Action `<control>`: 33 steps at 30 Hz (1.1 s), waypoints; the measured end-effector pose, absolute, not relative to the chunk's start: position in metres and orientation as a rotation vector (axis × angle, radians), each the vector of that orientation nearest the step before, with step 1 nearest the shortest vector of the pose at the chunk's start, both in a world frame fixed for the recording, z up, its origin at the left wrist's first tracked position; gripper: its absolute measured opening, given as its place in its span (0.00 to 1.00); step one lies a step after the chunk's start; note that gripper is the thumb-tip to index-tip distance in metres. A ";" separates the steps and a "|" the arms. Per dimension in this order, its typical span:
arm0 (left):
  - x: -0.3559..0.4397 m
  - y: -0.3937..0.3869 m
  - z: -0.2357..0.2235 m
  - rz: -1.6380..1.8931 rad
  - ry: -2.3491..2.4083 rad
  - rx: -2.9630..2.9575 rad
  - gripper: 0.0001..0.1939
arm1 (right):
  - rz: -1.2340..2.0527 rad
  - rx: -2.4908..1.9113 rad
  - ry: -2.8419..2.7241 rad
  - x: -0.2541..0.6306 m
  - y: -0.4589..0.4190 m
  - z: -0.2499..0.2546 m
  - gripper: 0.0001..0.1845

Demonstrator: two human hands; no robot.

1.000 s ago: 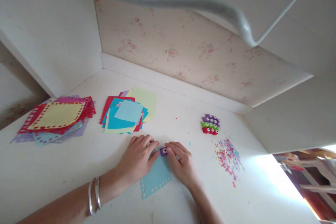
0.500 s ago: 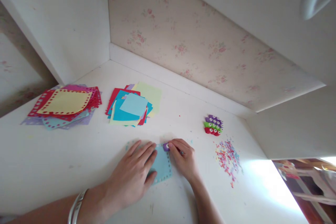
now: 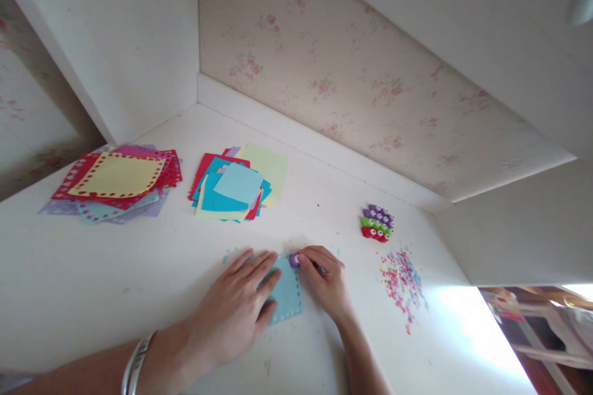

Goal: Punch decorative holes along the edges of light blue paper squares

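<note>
A light blue sheet of paper (image 3: pixel 287 297) lies on the white table, with small holes punched along its edges. My left hand (image 3: pixel 245 299) is spread flat over the sheet's left part and covers much of it. At the sheet's top right corner sits a small purple paper punch (image 3: pixel 294 260) with a white button. My right hand (image 3: pixel 325 281) grips this punch, thumb on the button and fingers curled behind it. Tiny light blue paper bits (image 3: pixel 227 255) lie beside the sheet's upper left edge.
Hole-edged sheets (image 3: pixel 118 174) are piled at the far left. Plain coloured sheets (image 3: pixel 238 182) form another pile. Several purple, green and red punches (image 3: pixel 377 222) stand in rows at the right, near a heap of paper confetti (image 3: pixel 402 281). A papered wall (image 3: pixel 319 86) bounds the back.
Both hands, the blue sheet and the purple punch stay nearly in place. The whole view has shifted slightly.
</note>
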State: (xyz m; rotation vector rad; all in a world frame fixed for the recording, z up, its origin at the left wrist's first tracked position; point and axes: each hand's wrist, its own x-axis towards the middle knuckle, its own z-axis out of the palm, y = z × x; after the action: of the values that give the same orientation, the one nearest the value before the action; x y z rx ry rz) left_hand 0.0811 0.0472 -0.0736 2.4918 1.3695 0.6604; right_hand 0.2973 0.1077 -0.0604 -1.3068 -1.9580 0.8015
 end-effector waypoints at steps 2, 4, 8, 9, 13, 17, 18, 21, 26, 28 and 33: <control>0.081 0.047 -0.074 0.628 1.363 2.504 0.20 | 0.807 -1.326 -1.910 0.298 0.108 -0.059 0.10; 0.081 0.047 -0.075 0.588 1.362 2.516 0.21 | 0.823 -1.378 -1.778 0.298 0.108 -0.054 0.12; 0.080 0.047 -0.077 0.576 1.349 2.512 0.22 | 1.058 -1.276 -1.258 0.287 0.108 -0.034 0.26; 0.080 0.047 -0.077 0.573 1.345 2.510 0.22 | 1.163 -1.190 -1.143 0.282 0.109 -0.029 0.29; 0.080 0.047 -0.077 0.579 1.351 2.498 0.23 | 1.522 -0.975 -1.078 0.258 0.114 -0.025 0.32; 0.080 0.047 -0.074 0.594 1.358 2.496 0.22 | 1.568 -1.057 -1.320 0.244 0.122 -0.041 0.33; 0.080 0.048 -0.073 0.588 1.359 2.500 0.22 | 1.555 -1.088 -1.371 0.244 0.123 -0.046 0.33; 0.080 0.048 -0.071 0.552 1.369 2.509 0.22 | 1.516 -1.121 -1.463 0.246 0.124 -0.058 0.33; 0.081 0.050 -0.073 0.505 1.374 2.539 0.23 | 1.487 -1.153 -1.506 0.251 0.122 -0.062 0.32; 0.081 0.051 -0.075 0.494 1.385 2.574 0.24 | 1.490 -1.169 -1.534 0.250 0.123 -0.060 0.31; 0.080 0.052 -0.077 0.492 1.397 2.658 0.23 | 1.500 -1.145 -1.544 0.247 0.127 -0.056 0.32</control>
State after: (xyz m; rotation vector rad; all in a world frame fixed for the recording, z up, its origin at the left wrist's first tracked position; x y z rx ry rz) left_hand 0.0795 0.0515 -0.0766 2.6584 1.3966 0.4922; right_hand 0.2470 0.1271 -0.0562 -1.1449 -1.5445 1.4999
